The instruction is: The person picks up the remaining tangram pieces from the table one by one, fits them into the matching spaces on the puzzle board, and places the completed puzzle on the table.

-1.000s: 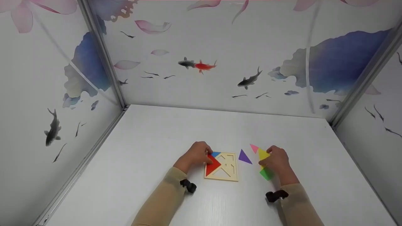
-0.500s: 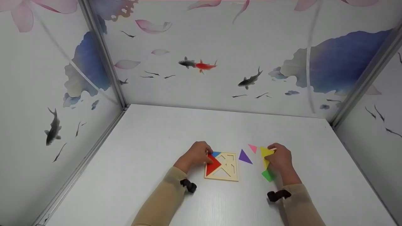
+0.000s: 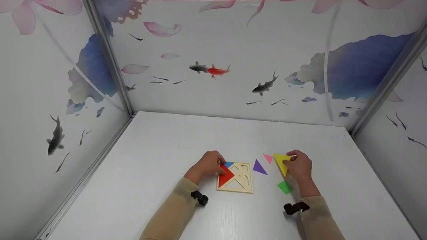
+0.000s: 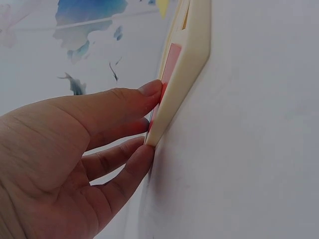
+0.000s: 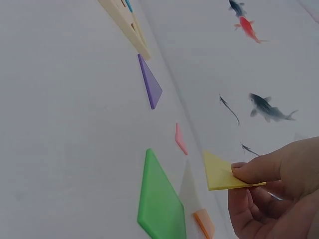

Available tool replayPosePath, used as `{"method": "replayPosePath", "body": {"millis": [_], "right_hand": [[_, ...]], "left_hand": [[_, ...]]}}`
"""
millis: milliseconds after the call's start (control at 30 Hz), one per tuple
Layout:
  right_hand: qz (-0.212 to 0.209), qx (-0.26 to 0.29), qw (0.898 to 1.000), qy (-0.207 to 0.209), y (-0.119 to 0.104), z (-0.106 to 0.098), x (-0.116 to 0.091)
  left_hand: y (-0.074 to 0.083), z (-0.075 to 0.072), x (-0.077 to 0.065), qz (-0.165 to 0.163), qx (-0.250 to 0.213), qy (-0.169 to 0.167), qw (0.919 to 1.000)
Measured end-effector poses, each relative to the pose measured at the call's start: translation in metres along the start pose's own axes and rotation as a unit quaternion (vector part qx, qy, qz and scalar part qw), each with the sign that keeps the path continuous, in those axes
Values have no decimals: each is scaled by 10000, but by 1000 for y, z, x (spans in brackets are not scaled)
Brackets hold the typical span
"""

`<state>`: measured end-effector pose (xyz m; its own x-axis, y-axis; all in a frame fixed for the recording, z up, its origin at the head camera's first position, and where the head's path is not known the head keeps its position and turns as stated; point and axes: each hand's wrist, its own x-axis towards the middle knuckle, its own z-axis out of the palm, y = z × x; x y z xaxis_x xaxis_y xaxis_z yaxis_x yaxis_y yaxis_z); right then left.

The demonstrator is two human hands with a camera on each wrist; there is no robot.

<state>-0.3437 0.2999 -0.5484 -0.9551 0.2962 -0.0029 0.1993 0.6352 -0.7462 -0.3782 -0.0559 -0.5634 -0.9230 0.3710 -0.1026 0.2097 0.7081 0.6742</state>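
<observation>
My left hand (image 3: pixel 207 164) holds the wooden tangram tray (image 3: pixel 251 180) at its far left corner. In the left wrist view, the thumb lies on the red triangle (image 4: pixel 172 62) and other fingers touch the tray's edge. A blue piece (image 3: pixel 229 164) sits in the tray beside the red one; the right part shows bare recesses. My right hand (image 3: pixel 300 168) pinches a yellow triangle (image 5: pixel 217 174) between thumb and fingers, raised over the table. Close by it lie a green square piece (image 3: pixel 285 187), a small pink triangle (image 3: pixel 268 158) and a purple triangle (image 3: pixel 259 167).
An orange piece (image 5: pixel 204 224) lies near the green one, visible in the right wrist view. The white tabletop (image 3: pixel 166 140) is bounded by printed panels (image 3: pixel 227 90) at the back and both sides, joined by metal corner posts.
My right hand has lifted the yellow triangle and turned it, moving slightly right and away from the green piece. The pink triangle has shifted slightly left. My left hand has stayed in place.
</observation>
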Motion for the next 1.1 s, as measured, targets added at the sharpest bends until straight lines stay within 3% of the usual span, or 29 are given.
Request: {"method": "replayPosePath", "body": {"millis": [267, 500, 767, 1100], "right_hand": [[289, 208, 9993, 116, 6, -1, -3], [16, 391, 9991, 149, 2, -4, 1], [27, 850, 9963, 102, -17, 1, -1], [-44, 1318, 9911, -158, -16, 15, -1]], "left_hand": [[2, 2, -3, -71, -51, -43, 10000], [-1, -3, -4, -64, -23, 9, 10000], [-4, -4, -4, 17, 27, 45, 10000], [-2, -2, -2, 88, -72, -12, 9999]]}}
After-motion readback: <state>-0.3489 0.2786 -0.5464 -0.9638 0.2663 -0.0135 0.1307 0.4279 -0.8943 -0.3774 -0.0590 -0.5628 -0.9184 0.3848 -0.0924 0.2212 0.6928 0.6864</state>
